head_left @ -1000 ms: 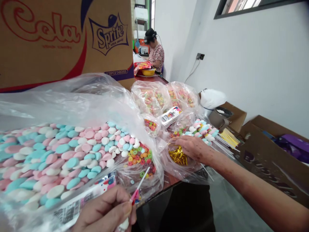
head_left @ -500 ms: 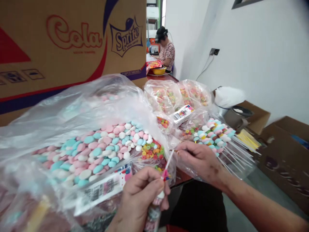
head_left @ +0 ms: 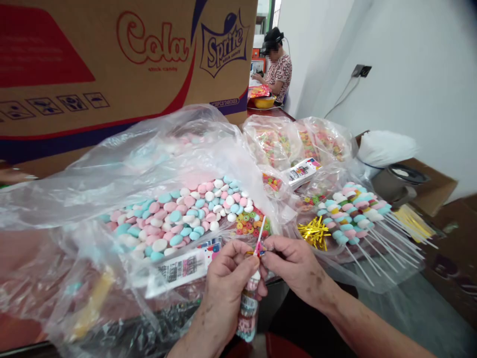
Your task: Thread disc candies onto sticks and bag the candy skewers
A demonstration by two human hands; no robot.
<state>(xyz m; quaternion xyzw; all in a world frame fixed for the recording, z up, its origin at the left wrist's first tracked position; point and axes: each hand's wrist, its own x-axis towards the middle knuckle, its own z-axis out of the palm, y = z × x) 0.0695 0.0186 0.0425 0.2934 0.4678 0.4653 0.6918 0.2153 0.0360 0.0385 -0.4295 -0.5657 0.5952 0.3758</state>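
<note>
My left hand [head_left: 231,271] is closed around the neck of a clear-wrapped candy stick [head_left: 247,311], with pink and white pieces showing below the fingers. Its white stick [head_left: 261,229] points up past the pinkish gathered wrapper. Against that neck, my right hand [head_left: 300,263] pinches a gold twist tie [head_left: 249,252], partly hidden by the fingers. A pile of gold twist ties [head_left: 313,232] lies beyond my right hand. Pink, blue and white candies [head_left: 173,216] spread over plastic to the left, beside ring-shaped candies [head_left: 248,224] and a printed label stack [head_left: 186,267].
A big cardboard box [head_left: 156,94] stands behind the plastic bag [head_left: 208,149]. Finished-looking candy sticks [head_left: 354,211] lie at right, near a grey jug [head_left: 397,181]. Another person [head_left: 278,69] sits at the far end, and someone's hand [head_left: 15,176] shows at the left edge.
My right hand has come in to the wrapper's neck, bringing a gold twist tie against it. The view has swung left, and the gold tie pile is now uncovered.
</note>
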